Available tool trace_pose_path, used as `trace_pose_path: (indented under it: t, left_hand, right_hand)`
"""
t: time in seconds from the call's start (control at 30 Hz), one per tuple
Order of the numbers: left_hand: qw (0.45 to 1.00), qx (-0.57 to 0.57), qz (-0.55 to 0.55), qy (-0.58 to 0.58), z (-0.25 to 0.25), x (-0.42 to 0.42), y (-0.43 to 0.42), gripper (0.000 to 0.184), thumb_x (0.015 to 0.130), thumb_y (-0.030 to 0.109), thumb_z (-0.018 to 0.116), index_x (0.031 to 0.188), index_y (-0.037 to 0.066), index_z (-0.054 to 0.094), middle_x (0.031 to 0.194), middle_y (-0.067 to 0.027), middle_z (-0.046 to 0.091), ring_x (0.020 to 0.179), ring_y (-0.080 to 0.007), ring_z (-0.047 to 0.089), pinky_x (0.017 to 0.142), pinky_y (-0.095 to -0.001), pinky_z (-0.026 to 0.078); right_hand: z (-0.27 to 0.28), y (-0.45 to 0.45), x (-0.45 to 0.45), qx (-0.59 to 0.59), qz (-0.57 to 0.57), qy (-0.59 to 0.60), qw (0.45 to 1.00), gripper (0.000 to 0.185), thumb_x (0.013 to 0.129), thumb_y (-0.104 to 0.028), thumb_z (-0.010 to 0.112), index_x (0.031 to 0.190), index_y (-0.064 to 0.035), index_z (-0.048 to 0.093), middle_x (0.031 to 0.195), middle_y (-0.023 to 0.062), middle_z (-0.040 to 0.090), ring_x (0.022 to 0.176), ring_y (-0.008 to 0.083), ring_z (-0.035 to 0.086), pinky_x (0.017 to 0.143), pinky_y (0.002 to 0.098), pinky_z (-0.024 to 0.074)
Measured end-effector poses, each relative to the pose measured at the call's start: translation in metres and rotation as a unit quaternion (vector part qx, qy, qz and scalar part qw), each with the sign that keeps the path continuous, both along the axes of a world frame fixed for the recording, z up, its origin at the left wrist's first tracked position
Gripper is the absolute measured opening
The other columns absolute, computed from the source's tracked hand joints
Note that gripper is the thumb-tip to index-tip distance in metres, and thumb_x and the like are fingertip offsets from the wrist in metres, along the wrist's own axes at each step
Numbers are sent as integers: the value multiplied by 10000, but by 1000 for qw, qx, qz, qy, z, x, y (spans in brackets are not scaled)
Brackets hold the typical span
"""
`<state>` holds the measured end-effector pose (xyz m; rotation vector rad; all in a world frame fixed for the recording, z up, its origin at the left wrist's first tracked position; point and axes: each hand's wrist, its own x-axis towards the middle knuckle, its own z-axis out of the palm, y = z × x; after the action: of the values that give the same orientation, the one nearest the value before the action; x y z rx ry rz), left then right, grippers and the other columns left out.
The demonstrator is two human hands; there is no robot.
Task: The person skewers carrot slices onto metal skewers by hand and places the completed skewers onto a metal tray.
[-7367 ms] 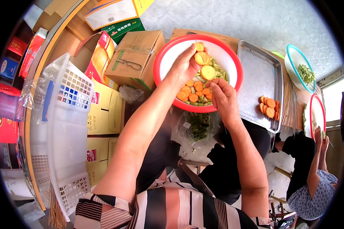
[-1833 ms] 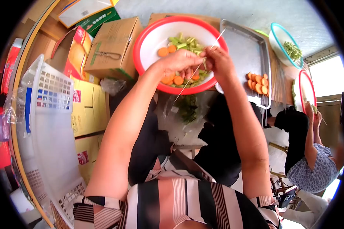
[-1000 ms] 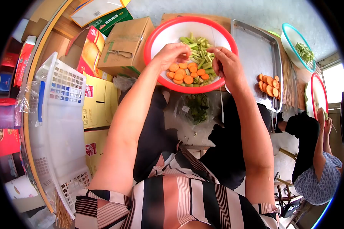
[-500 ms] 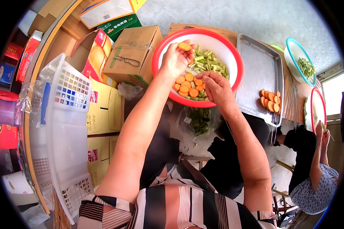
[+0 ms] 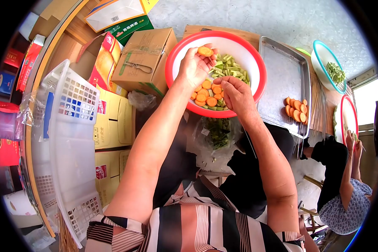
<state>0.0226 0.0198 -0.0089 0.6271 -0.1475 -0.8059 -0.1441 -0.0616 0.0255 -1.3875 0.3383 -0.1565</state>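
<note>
Over the red-rimmed white basin (image 5: 259, 80), my left hand (image 5: 196, 67) holds a carrot slice (image 5: 205, 51) between thumb and fingers. My right hand (image 5: 238, 94) is pinched round a thin skewer (image 5: 250, 144), whose lower part shows below the wrist; its tip near the slice is hard to make out. Several carrot slices (image 5: 200, 98) lie in the near part of the basin, with cut green stalks (image 5: 231, 68) behind them. To the right, a metal tray (image 5: 281, 75) bears skewered carrot slices (image 5: 297, 110) at its near right corner.
Thin skewers (image 5: 319, 101) lie right of the tray. A teal-rimmed bowl (image 5: 319, 63) holds greens. Another person's hands (image 5: 353, 145) are by a second red-rimmed bowl (image 5: 344, 109). Cardboard boxes (image 5: 145, 59) and a white plastic basket (image 5: 73, 147) stand left; a bag of greens (image 5: 217, 134) lies below the basin.
Since the earlier frames, my left hand has taken hold of a single carrot slice. Over the last half second, both hands have barely moved, and the slice has tilted slightly.
</note>
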Motion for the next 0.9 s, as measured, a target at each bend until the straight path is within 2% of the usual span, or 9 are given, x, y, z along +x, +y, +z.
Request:
trace_pose_path:
  t: [0.47, 0.9]
  left_hand:
    - [999, -32, -12, 11, 5, -7, -2, 355, 912, 222, 416, 1139, -32, 518, 977, -160, 597, 802, -201, 568, 748, -316, 501]
    - [999, -28, -13, -26, 10, -11, -3, 370, 924, 249, 406, 1153, -26, 500, 960, -142, 584, 787, -178, 544, 736, -297, 481]
  right_hand:
    - [0, 1, -1, -11, -6, -7, 1000, 225, 941, -142, 445, 980, 6, 609, 538, -70, 387, 438, 28, 337, 403, 192, 262]
    - [0, 0, -1, 45, 4, -14, 999, 225, 944, -130, 436, 993, 9, 605, 532, -77, 371, 416, 23, 299, 390, 188, 229]
